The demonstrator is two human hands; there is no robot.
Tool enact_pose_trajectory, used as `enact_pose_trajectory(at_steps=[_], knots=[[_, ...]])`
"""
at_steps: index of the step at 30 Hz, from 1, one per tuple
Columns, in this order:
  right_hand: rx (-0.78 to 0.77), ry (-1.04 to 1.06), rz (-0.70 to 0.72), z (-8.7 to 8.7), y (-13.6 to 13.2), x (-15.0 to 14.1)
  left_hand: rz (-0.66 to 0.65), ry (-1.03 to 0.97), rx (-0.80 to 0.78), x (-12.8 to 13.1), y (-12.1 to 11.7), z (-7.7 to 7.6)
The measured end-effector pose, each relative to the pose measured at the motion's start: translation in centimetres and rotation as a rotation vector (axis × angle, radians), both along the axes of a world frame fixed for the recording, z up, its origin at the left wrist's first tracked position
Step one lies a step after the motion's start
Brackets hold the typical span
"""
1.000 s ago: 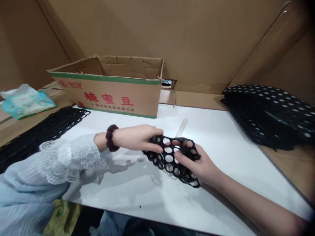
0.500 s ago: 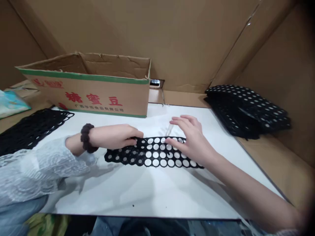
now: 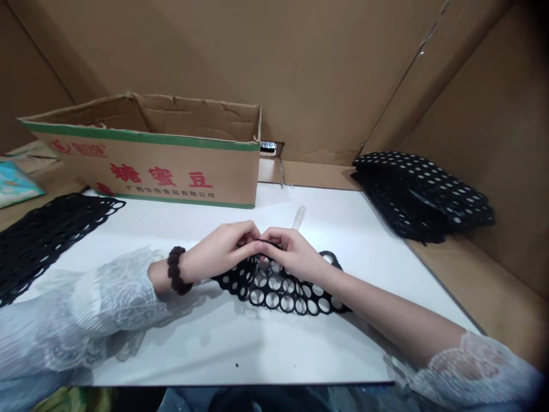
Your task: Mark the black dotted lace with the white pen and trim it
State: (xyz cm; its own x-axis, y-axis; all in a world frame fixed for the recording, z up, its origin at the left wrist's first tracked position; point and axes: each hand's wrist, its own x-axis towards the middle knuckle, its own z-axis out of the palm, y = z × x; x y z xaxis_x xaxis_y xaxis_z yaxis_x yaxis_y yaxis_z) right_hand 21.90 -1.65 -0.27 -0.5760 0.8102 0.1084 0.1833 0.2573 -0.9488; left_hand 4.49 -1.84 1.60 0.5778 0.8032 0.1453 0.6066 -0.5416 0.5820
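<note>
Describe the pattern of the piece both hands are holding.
Black mesh with rows of round holes, seen best in the head view.

PASSABLE: near edge of counter [image 3: 206, 357]; right-hand stretch short of dotted black pile [image 3: 422, 194] | BLOCKED: centre, perforated strip [image 3: 280, 290] in both hands [image 3: 295, 252]; rear left, carton [image 3: 171, 154]; far left, black netting [image 3: 47, 234]; back, cardboard wall [image 3: 321, 74] | LOW: translucent stick [image 3: 299, 217] beyond hands
</note>
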Motion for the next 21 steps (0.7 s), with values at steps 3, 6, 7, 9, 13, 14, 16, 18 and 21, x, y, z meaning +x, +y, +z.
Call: enact_pose_trajectory(at_steps=[3,6,7,9,13,14,16,18,21], knots=[[-0.106,0.032,-0.014,-0.5,-0.2,-0.1,-0.029,-0.089,-0.116,-0.2,0.3,-0.3],[-0.19,-0.02,-0.025,-1.0,-0.4,0.0,-0.076,-0.186,-0.372,-0.8,1.1,-0.6],[-0.2,-0.053,-0.033,-1.1,-0.3,0.0,-0.066,-0.194,-0.428,-1.0,1.4,-0.6],[-0.176,-0.121,-0.038,-1.2,-0.1,0.1,0.019,-0.157,-0.4,-1.4,1.7,-0.6],[-0.135,-0.143,0.041,-1.1,0.5,0.1,0.208,-0.012,-0.014,-1.5,1.5,-0.4],[-0.155,-0.12,0.051,-1.1,0.6,0.1,0.228,0.018,0.075,-1.4,1.3,-0.4],[-0.198,-0.077,0.032,-1.2,0.5,0.1,0.25,0.059,0.177,-1.2,1.1,-0.5],[-0.223,-0.06,0.013,-1.3,0.4,0.2,0.32,0.061,0.212,-1.3,1.2,-0.4],[-0.246,-0.06,0.029,-1.4,0.2,0.4,0.461,0.001,0.24,-1.4,1.2,0.2]])
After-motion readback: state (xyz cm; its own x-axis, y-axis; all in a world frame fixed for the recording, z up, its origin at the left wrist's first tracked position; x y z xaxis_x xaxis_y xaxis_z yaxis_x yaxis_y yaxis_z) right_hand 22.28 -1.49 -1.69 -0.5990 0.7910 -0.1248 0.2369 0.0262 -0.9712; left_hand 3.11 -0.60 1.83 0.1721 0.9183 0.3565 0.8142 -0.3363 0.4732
